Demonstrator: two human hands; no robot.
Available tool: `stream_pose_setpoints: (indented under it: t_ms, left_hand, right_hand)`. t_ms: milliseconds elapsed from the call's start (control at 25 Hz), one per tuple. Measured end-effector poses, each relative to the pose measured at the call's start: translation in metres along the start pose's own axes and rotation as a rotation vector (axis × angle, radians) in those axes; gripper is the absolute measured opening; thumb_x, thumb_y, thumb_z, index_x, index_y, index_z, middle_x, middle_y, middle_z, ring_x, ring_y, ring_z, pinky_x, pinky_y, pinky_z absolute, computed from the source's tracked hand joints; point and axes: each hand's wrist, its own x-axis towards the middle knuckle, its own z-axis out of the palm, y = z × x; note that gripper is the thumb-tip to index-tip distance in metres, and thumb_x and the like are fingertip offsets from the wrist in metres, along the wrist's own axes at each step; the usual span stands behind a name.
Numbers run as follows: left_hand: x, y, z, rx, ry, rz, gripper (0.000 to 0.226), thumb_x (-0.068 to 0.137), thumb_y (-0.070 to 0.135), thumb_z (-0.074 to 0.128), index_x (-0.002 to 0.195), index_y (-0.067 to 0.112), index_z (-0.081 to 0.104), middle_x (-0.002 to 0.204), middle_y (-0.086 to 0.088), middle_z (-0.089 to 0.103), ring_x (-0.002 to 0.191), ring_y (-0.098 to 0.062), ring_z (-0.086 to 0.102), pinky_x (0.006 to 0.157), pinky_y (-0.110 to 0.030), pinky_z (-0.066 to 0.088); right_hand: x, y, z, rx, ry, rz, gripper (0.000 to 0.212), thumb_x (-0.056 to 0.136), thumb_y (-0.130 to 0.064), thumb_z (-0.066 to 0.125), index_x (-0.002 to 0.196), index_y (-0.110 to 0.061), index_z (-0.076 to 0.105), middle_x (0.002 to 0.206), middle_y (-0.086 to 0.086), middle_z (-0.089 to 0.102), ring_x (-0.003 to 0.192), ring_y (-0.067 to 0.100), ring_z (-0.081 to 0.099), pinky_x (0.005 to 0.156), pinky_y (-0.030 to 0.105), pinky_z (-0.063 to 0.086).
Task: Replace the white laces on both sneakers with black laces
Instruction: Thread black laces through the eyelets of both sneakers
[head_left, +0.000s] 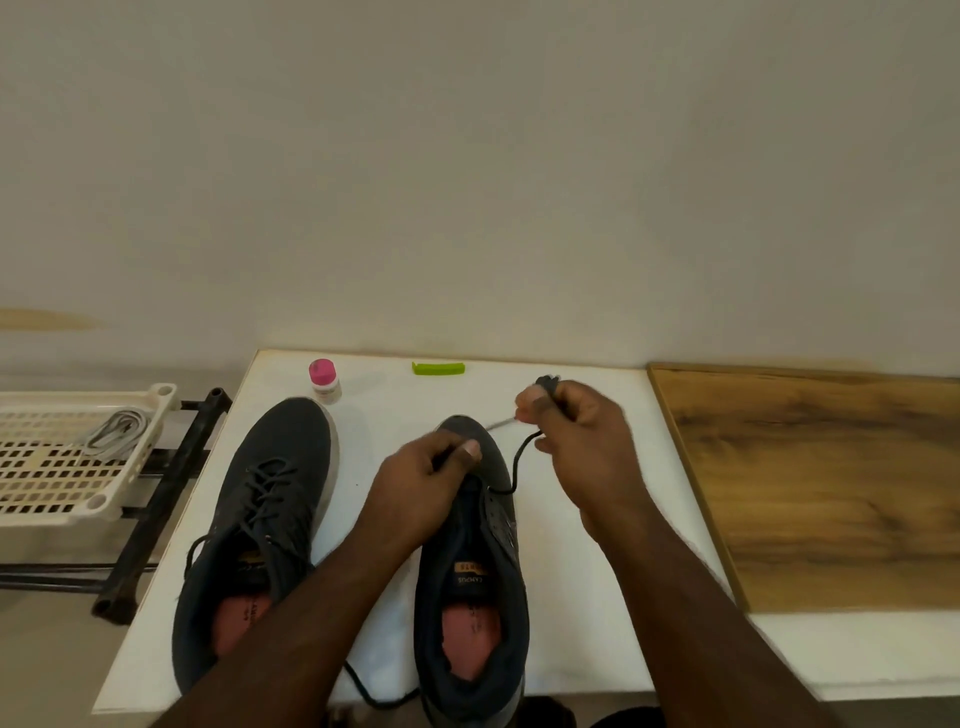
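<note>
Both forearms reach in from the near edge of the white counter (571, 613).

Right shoe (470, 561): lies between the two forearms, heel nearest, toe pointing away. Red insole visible in the opening. Eyelets near the tongue look mostly unlaced. A black lace (511, 470) rises from an eyelet by the toe end and curves up into the right hand.

Left hand (423, 486): rests over the front of the right shoe, fingers curled, thumb and forefinger pinching something thin and dark at the toe-side eyelets; likely lace, but too blurred to be sure.

Right hand (576, 439): raised just beyond and right of the shoe's toe, fingers curled around the black lace, with a loop of it wound over a fingertip at the top.

Left shoe (260, 535): left of the left forearm, well apart from the hands, already threaded with dark lace, ends loose.

Another stretch of black lace trails off the near counter edge between the shoes.

Farther out, beyond the hands: a small bottle with a pink cap (324, 382), and a green clip (438, 368).

Far left of the hands, off the counter: a cream basket (62, 462) holding white laces (111, 434).

Right of the right hand: a wooden board (821, 483).
</note>
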Motion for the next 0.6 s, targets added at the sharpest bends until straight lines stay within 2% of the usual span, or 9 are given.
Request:
stream_pose_setpoints:
  t_ms: [120,160,280,320,400,480,600]
  left_hand:
    - [0.003,0.007,-0.010,-0.256,0.092,-0.076,0.020,0.098,0.031,0.058,0.082,0.023,0.069,0.077,0.003,0.069,0.072,-0.006,0.064,0.069,-0.020,0.051]
    - [0.004,0.009,-0.013,-0.326,0.106,-0.109,0.020,0.098,0.028,0.058,0.083,0.020,0.068,0.074,0.001,0.069,0.074,-0.012,0.066,0.074,-0.026,0.053]
    - [0.004,0.012,-0.018,-0.515,0.133,-0.195,0.014,0.097,0.019,0.056,0.087,0.015,0.065,0.067,0.001,0.064,0.075,-0.017,0.069,0.087,-0.041,0.056]
    - [0.004,0.013,-0.020,-0.529,0.120,-0.199,0.011,0.096,0.019,0.058,0.089,0.016,0.066,0.068,0.002,0.064,0.073,-0.016,0.068,0.087,-0.042,0.056]
    - [0.003,0.014,-0.024,-0.399,0.029,-0.129,0.010,0.094,0.028,0.064,0.086,0.026,0.071,0.073,0.005,0.066,0.069,-0.009,0.064,0.080,-0.037,0.057]
    - [0.002,0.014,-0.028,-0.307,-0.044,-0.064,0.016,0.095,0.030,0.063,0.082,0.029,0.072,0.075,0.003,0.067,0.069,-0.007,0.061,0.077,-0.032,0.055]
    - [0.007,0.011,-0.036,-0.614,0.071,-0.195,0.019,0.101,0.024,0.054,0.091,0.019,0.069,0.071,-0.002,0.065,0.075,-0.015,0.067,0.087,-0.039,0.058]
  right_hand:
    - [0.008,0.008,-0.008,0.328,0.183,0.044,0.037,0.099,-0.046,0.059,0.077,-0.021,0.076,0.082,0.003,0.076,0.085,0.019,0.074,0.084,0.038,0.056]
    - [0.011,0.011,-0.010,0.344,0.237,0.035,0.039,0.099,-0.046,0.058,0.075,-0.021,0.076,0.080,0.002,0.076,0.082,0.018,0.074,0.085,0.038,0.056]
    - [0.015,0.021,-0.012,0.160,0.375,-0.064,0.036,0.098,-0.047,0.058,0.082,-0.020,0.075,0.079,-0.008,0.075,0.082,0.010,0.072,0.085,0.036,0.058]
    - [0.016,0.023,-0.011,0.145,0.393,-0.092,0.035,0.097,-0.049,0.059,0.085,-0.020,0.075,0.080,-0.009,0.075,0.084,0.010,0.071,0.085,0.035,0.059]
    - [0.017,0.025,-0.010,0.171,0.379,-0.132,0.036,0.095,-0.054,0.058,0.087,-0.024,0.076,0.082,-0.009,0.074,0.087,0.012,0.071,0.086,0.036,0.058]
    - [0.018,0.026,-0.010,0.199,0.368,-0.142,0.038,0.096,-0.056,0.056,0.080,-0.028,0.074,0.080,-0.006,0.074,0.085,0.015,0.071,0.084,0.040,0.058]
    - [0.023,0.030,-0.014,0.207,0.418,-0.092,0.043,0.100,-0.052,0.053,0.072,-0.024,0.071,0.072,-0.002,0.072,0.076,0.019,0.070,0.080,0.045,0.059]
